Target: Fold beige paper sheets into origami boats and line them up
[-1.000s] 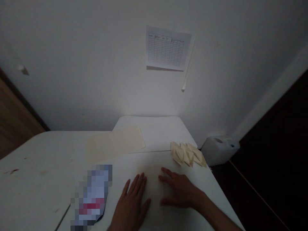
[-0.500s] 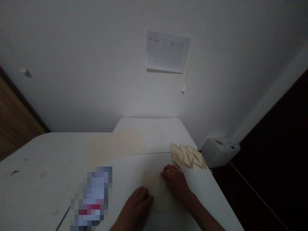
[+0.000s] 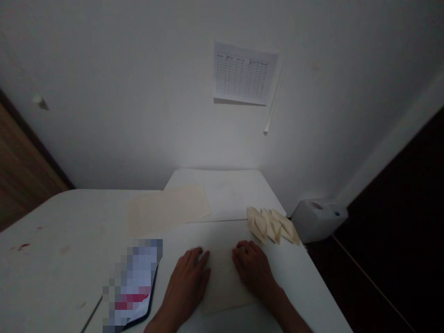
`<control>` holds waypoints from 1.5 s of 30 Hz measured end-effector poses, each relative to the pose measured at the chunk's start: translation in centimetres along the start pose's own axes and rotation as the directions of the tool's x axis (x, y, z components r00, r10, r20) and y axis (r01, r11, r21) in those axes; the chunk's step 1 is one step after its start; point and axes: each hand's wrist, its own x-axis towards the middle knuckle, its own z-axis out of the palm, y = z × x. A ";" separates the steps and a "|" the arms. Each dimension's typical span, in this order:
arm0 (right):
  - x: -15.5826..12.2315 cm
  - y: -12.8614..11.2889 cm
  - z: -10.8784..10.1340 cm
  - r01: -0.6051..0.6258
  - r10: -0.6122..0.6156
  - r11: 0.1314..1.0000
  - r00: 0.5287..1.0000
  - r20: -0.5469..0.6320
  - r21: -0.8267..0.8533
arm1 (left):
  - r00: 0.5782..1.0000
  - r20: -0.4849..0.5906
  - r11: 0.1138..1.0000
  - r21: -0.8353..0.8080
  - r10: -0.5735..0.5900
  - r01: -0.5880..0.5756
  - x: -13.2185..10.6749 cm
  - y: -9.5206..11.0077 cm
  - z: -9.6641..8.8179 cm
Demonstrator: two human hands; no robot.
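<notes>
Cream paper sheet [image 3: 225,282] lying on a white table [image 3: 58,273], centred in front of the person and bracketed by both hands. The left hand [image 3: 187,282] rests palm down at the sheet's left edge, and the right hand [image 3: 253,268] rests palm down at its right edge. The fingers [image 3: 243,249] of each hand are loosely spread and slightly curved, and neither hand pinches or lifts anything. This symmetrical placement appears to steady the sheet against the smooth tabletop. Just beyond the right hand, a row of folded paper pieces [image 3: 272,226] overlaps near the far right table edge, apparently set aside clear of the space between the hands. A larger flat sheet of similar paper [image 3: 168,210] lies farther off, across the seam with a second white table [image 3: 229,192]. A pixel-obscured object [image 3: 133,282] lies left of the left hand. A white plastic canister [image 3: 318,219] stands beyond the table's right corner, and a printed ruled chart [image 3: 244,74] is fixed to the wall above.
</notes>
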 end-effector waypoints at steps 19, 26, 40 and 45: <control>1.2 -3.2 -1.8 -0.104 0.104 0.994 0.968 0.227 -0.013 | 0.940 0.335 0.988 -0.112 -0.065 0.109 -0.4 -1.4 -2.2; 1.3 -5.3 -0.6 -0.163 0.160 0.987 0.960 0.230 -0.004 | 0.927 0.368 0.986 -0.118 -0.069 0.120 -0.4 -1.4 -2.3; 1.3 -7.0 0.7 -0.156 0.173 0.984 0.943 0.285 -0.081 | 0.921 0.384 0.987 -0.107 -0.071 0.121 -0.1 -1.1 -2.8; 1.0 -6.9 0.6 -0.225 0.236 0.972 0.937 0.256 -0.075 | 0.913 0.399 0.988 -0.090 -0.082 0.128 -0.1 -1.1 -2.8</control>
